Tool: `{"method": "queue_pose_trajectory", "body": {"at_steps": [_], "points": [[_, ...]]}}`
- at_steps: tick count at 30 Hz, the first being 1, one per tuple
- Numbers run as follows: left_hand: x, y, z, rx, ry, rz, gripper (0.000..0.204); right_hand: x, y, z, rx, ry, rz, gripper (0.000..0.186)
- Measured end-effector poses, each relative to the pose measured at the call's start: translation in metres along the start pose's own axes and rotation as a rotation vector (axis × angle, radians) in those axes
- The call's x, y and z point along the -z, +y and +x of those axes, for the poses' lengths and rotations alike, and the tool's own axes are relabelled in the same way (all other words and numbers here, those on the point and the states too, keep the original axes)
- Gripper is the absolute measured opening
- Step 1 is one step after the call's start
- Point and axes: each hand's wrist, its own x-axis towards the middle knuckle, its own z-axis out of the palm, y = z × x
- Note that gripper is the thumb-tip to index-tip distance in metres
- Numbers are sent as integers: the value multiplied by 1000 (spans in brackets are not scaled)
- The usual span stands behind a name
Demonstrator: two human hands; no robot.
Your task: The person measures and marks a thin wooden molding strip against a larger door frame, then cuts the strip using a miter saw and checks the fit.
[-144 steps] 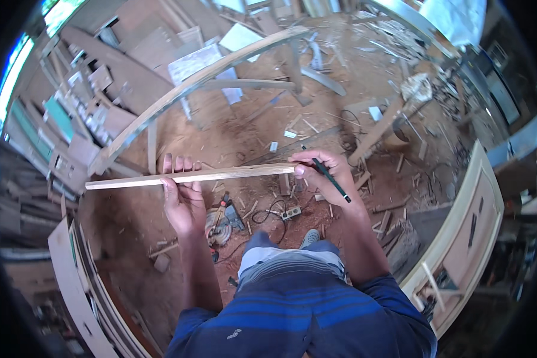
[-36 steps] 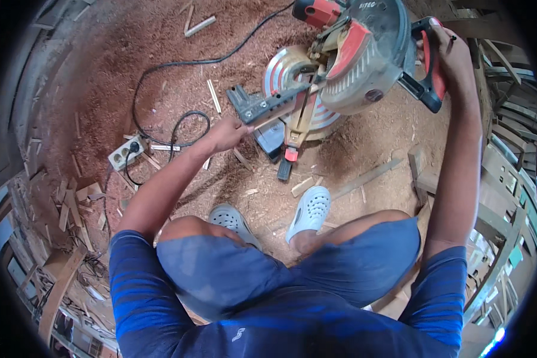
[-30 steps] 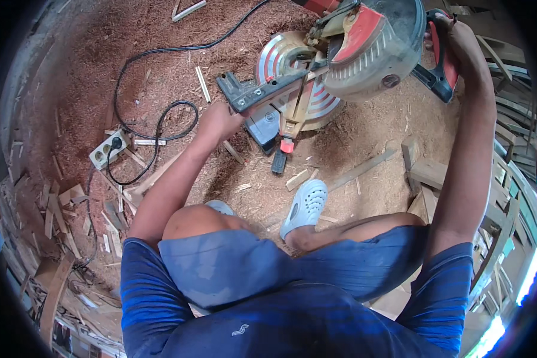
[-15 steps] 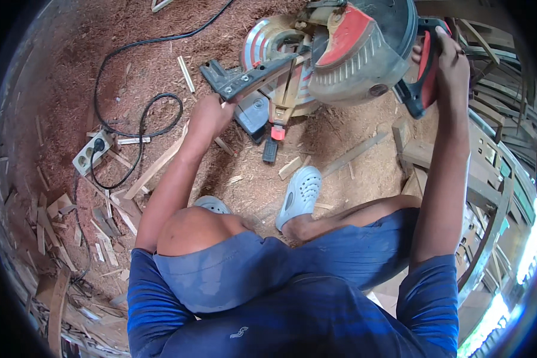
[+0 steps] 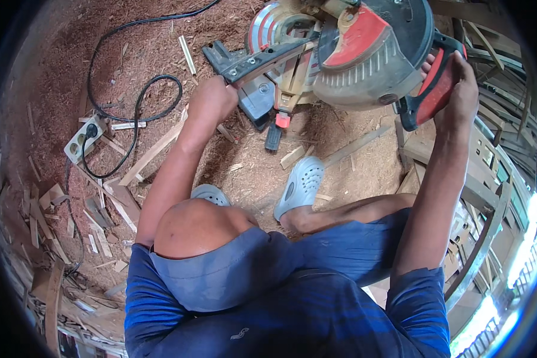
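A miter saw (image 5: 262, 95) stands on the sawdust-covered floor in front of me, with a red and dark blade guard (image 5: 364, 42) and a clear lower cover over the blade. My right hand (image 5: 459, 98) is wrapped around the red and black saw handle (image 5: 431, 89) at the right. At the left end of the saw's black fence (image 5: 262, 64) is my left hand (image 5: 213, 100), its fingers closed. Whatever those fingers pinch is hidden behind the hand and fence. A clamp-like knob with a red part (image 5: 281, 121) sticks out at the front of the saw base.
A black cable (image 5: 138, 119) loops over the sawdust to a white socket strip (image 5: 85, 140) at left. Wood offcuts (image 5: 152, 152) lie about, with a heap of them at lower left. Stacked timber (image 5: 501, 125) and a wooden frame stand at right. My feet wear pale clogs (image 5: 301, 185).
The saw head and handle have shifted a little right and toward me in the picture, my right hand with them. My left hand keeps its place by the fence. The view has tilted slightly.
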Motion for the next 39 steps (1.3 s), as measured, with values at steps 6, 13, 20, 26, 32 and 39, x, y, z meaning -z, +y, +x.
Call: {"method": "queue_pose_trajectory", "body": {"at_steps": [6,13,20,26,32,39], "points": [[-4,1,-7,-17,126,-45,46,-12,-2,-4,-20,95,-25,68],[-7,-4,-6,3,123,-66,45,-11,15,-25,-110,-35,189,69],[-10,-2,-5,-14,145,-111,43,-7,36,-39,-86,43,292,63],[-10,-5,-8,-23,164,-98,41,-13,45,-48,-74,49,282,60],[-13,-8,-7,-23,218,-78,28,-17,73,-73,-45,-37,422,53],[-17,-9,-4,2,193,-98,27,-18,91,-82,-16,-30,439,55]]}}
